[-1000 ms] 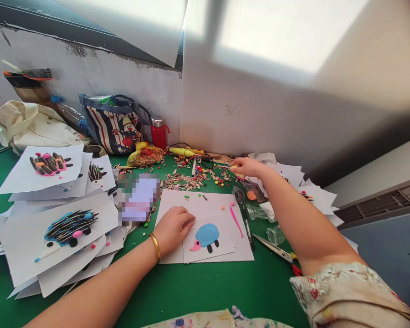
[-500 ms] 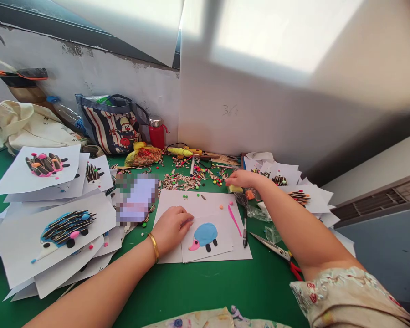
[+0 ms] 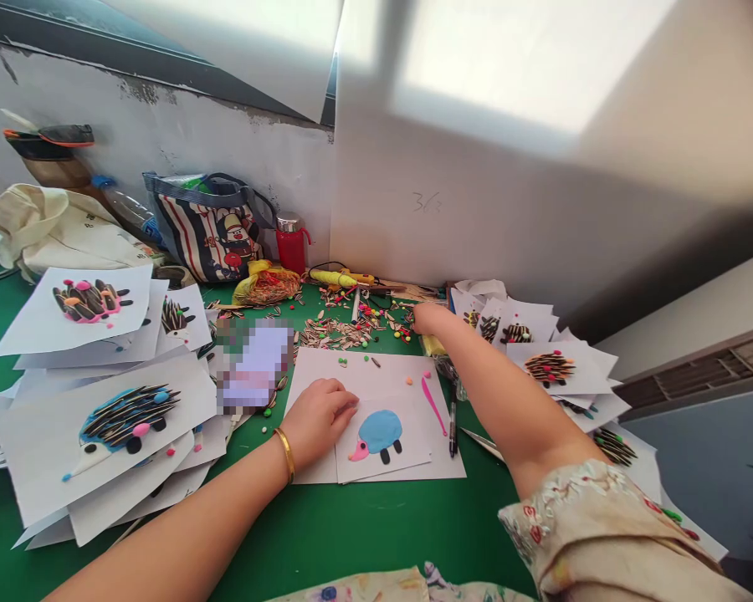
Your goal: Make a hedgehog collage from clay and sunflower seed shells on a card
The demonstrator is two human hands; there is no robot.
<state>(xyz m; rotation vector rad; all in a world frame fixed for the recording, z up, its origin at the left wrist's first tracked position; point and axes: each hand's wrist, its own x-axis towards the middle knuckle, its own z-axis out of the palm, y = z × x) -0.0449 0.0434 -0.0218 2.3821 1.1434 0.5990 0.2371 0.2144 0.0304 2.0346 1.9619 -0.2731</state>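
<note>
My left hand [image 3: 321, 420] lies on the white paper [image 3: 314, 372], fingers together and flat at the left edge of a smaller card [image 3: 414, 418]. That card carries a blue clay hedgehog [image 3: 381, 432] with a pink face and black feet. On the paper are a pink clay strip [image 3: 434, 407], small clay balls and a dark seed. My right hand [image 3: 427, 320] reaches to the far right, beside scattered coloured balls and seeds [image 3: 332, 332]; its fingers are mostly hidden. Just below it is a yellow packet [image 3: 432, 344].
Stacked hedgehog cards [image 3: 110, 418] stand at left, with more cards [image 3: 549, 368] at right. A pen [image 3: 453, 425] and partly covered scissors [image 3: 484, 443] lie near my right forearm. A phone [image 3: 255, 365], red flask [image 3: 290, 242] and striped bag [image 3: 204, 230] are farther back.
My right hand has moved left and down, away from the yellow packet it was on, to the coloured balls. My right forearm now covers most of the scissors. My left hand stays put.
</note>
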